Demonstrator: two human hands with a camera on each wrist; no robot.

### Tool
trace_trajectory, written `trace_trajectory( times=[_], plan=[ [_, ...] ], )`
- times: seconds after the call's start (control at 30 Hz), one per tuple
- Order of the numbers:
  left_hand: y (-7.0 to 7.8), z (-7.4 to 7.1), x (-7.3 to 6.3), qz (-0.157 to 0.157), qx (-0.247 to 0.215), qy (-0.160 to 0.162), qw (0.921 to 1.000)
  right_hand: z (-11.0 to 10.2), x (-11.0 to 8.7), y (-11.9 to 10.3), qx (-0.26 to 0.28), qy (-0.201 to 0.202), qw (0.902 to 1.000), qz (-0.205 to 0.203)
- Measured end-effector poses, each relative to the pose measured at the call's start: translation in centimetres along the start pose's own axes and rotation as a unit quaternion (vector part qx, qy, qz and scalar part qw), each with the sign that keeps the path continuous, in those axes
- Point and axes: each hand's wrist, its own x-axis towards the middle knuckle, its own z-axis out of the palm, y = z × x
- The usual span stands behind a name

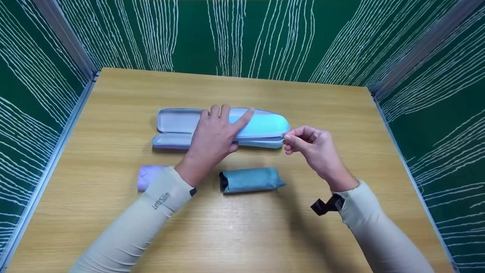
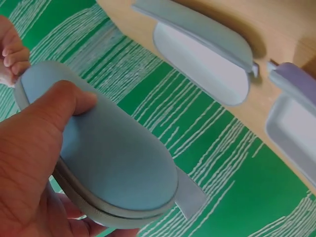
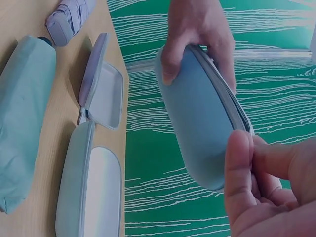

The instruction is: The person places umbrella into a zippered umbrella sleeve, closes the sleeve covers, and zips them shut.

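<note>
My left hand [image 1: 214,134] grips a blue hard-shell zip case [image 2: 118,153], its thumb across the smooth shell and the other fingers at the far side. The shell looks almost closed, with a zipper running along its edge and a small fabric tab [image 2: 190,195] at one end. At the other end my right hand [image 1: 314,148] pinches the zipper edge between thumb and fingers, which hide the pull. Beneath the held case, an open pale-blue case [image 3: 74,182] stands on the table. Beside it is an open purple case [image 3: 93,74] with a grey lining.
Nearer to me on the wooden table [image 1: 235,235] lies a teal folded umbrella [image 1: 250,180] with a black end. A purple rolled bundle [image 1: 149,176] is partly covered by my left sleeve. Green walls with white streaks [image 1: 265,38] rise behind the table and along its sides.
</note>
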Motion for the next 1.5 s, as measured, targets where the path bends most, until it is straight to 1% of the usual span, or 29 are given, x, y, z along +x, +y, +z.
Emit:
trace_trajectory(
  times=[0.13, 0.3, 0.37, 0.43, 0.5, 0.6, 0.7, 0.83, 0.9, 0.97, 1.13, 1.23, 1.37, 1.5],
  plan=[
    [0.4, -0.2, -0.1, -0.002, 0.001, 0.005, 1.0, 1.0, -0.1, 0.2, -0.001, 0.005, 0.9998, -0.02],
    [0.8, -0.2, -0.2, 0.0, 0.017, 0.042, 0.999, 2.1, -0.3, 0.3, -0.014, 0.032, 0.9975, -0.061],
    [1.0, -0.3, -0.2, 0.005, 0.021, 0.053, 0.9983, 2.5, -0.3, 0.3, -0.03, 0.033, 0.9961, -0.076],
    [1.2, -0.4, -0.3, 0.011, 0.025, 0.057, 0.998, 2.7, -0.3, 0.3, -0.042, 0.031, 0.9951, -0.084],
    [1.3, -0.5, -0.3, 0.019, 0.019, 0.059, 0.9979, 2.8, -0.3, 0.4, -0.047, 0.033, 0.9949, -0.083],
    [1.2, -0.4, -0.3, 0.026, 0.002, 0.062, 0.9977, 2.6, 0.0, 0.7, -0.031, 0.041, 0.9963, -0.069],
    [0.9, 0.1, -0.4, 0.041, -0.018, 0.091, 0.9949, 2.2, 0.2, 0.9, -0.007, 0.037, 0.998, -0.05],
    [0.2, 0.9, -0.7, 0.073, -0.04, 0.151, 0.985, 1.7, 0.3, 1.2, 0.013, 0.02, 0.9989, -0.039],
    [-0.2, 1.3, -1.0, 0.088, -0.054, 0.172, 0.9797, 1.5, 0.3, 1.3, 0.018, 0.011, 0.9992, -0.035],
    [-0.5, 1.5, -1.3, 0.097, -0.069, 0.186, 0.9752, 1.3, 0.4, 1.5, 0.019, 0.004, 0.9994, -0.028],
    [-1.6, 1.8, -1.8, 0.108, -0.114, 0.2, 0.9672, 0.3, 0.6, 2.1, 0.025, -0.004, 0.9997, 0.002],
    [-2.1, 1.9, -1.8, 0.113, -0.143, 0.205, 0.9616, -0.4, 0.7, 2.4, 0.04, -0.004, 0.9991, 0.013],
    [-2.5, 2.1, -1.6, 0.122, -0.201, 0.209, 0.9493, -1.3, 0.8, 2.8, 0.075, -0.003, 0.9971, 0.015],
    [-2.7, 2.6, -1.7, 0.13, -0.251, 0.215, 0.9348, -1.7, 0.9, 3.1, 0.092, -0.007, 0.9955, 0.022]
  ],
)
